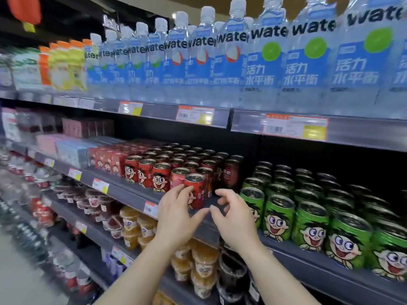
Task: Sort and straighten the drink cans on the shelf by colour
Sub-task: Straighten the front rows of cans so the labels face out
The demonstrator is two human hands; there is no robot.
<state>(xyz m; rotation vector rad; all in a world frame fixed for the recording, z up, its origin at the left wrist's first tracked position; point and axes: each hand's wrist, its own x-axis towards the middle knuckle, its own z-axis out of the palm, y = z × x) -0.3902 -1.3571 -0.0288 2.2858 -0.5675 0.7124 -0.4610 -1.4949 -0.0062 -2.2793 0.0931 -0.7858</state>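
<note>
Supermarket shelving fills the view, and the grey middle shelf [123,190] carries the drink cans. Red cans [176,164] stand in rows on it, with green cans [312,208] grouped to their right across a bare gap. At the gap's left edge stands the front red can [196,190]; the left hand [176,214] touches it with loosely curved fingers, its grip not closed around it. Just right of that can, the right hand [233,216] hovers, fingers curled, holding nothing. Water bottles [220,53] line the shelf above.
</note>
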